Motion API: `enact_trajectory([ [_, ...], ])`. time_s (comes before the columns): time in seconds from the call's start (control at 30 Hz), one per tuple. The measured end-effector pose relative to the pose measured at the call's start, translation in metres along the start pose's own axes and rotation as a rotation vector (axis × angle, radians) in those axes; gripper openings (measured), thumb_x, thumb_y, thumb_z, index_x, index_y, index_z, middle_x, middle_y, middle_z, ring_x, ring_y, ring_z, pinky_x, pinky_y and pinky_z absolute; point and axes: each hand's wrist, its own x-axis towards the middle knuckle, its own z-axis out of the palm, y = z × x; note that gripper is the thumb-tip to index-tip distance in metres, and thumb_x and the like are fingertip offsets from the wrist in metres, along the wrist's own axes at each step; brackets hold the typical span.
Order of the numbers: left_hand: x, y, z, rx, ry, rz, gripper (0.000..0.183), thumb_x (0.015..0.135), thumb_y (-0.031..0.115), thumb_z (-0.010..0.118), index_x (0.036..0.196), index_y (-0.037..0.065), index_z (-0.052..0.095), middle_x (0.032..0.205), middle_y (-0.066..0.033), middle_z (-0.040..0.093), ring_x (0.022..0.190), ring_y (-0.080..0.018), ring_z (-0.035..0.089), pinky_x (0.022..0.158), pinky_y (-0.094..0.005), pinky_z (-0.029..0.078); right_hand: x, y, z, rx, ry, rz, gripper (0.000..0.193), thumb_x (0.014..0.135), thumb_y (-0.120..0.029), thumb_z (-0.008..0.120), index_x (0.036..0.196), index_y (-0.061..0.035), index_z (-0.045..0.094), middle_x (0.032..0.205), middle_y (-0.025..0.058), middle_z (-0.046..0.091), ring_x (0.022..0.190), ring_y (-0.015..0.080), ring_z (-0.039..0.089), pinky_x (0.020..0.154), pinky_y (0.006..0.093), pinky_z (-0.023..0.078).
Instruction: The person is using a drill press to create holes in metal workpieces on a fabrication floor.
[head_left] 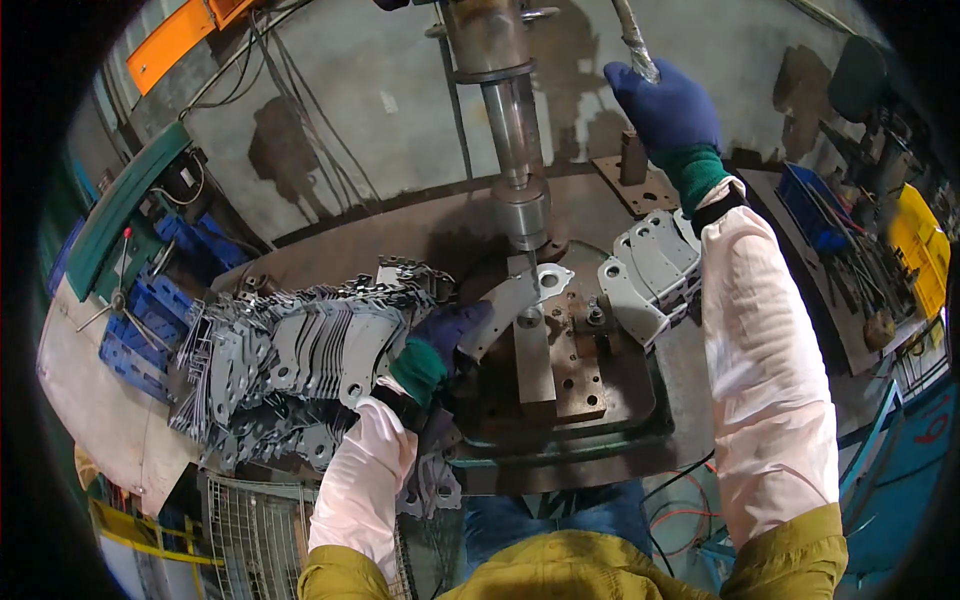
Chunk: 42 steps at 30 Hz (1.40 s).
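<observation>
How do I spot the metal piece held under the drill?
Follow the drill press down from the top to its chuck. Just below, the left hand holds a curved grey plate. Unlike its lookalikes in the left pile and right stack, this one alone is in a hand.

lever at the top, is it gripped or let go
Gripped: the blue-gloved right hand is closed around the lower end of the lever.

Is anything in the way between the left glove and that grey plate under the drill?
Nothing visible: the gloved left hand already holds the grey plate, whose far end lies below the drill chuck.
</observation>
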Motion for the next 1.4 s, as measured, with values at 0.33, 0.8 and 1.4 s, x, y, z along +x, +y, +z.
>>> enact_trajectory([
  [0.33,0.003,0.01,-0.016,0.347,-0.075,0.275,0.055,0.086,0.006,0.062,0.141,0.008,0.056,0.143,-0.0128,0.057,0.128,-0.0306,0.056,0.112,-0.0394,0.043,0.015,0.004,0.028,0.001,0.132,-0.01,0.053,0.087,-0.059,0.058,0.1,-0.0094,0.07,0.093,0.0225,0.07,0.09,0.0467,0.064,0.079,0.0507,0.052],
  [0.8,0.006,0.03,0.0,-0.321,0.046,-0.322,0.038,0.099,0.032,0.065,0.124,0.003,0.067,0.117,-0.0082,0.071,0.106,-0.0173,0.066,0.096,-0.0327,0.051,0.036,0.035,0.051,-0.08,0.397,-0.313,0.036,0.089,-0.043,0.065,0.086,-0.0078,0.069,0.081,0.0224,0.068,0.081,0.0456,0.066,0.067,0.0524,0.051],
  [1.4,0.016,0.081,-0.011,-0.493,0.11,-0.676,0.041,0.096,0.039,0.069,0.118,0.004,0.071,0.105,-0.0048,0.073,0.091,-0.014,0.064,0.085,-0.0323,0.052,0.03,0.021,0.045,0.108,0.312,-0.212,0.038,0.088,-0.044,0.064,0.089,-0.0068,0.07,0.085,0.024,0.068,0.083,0.0462,0.066,0.071,0.0513,0.052],
])
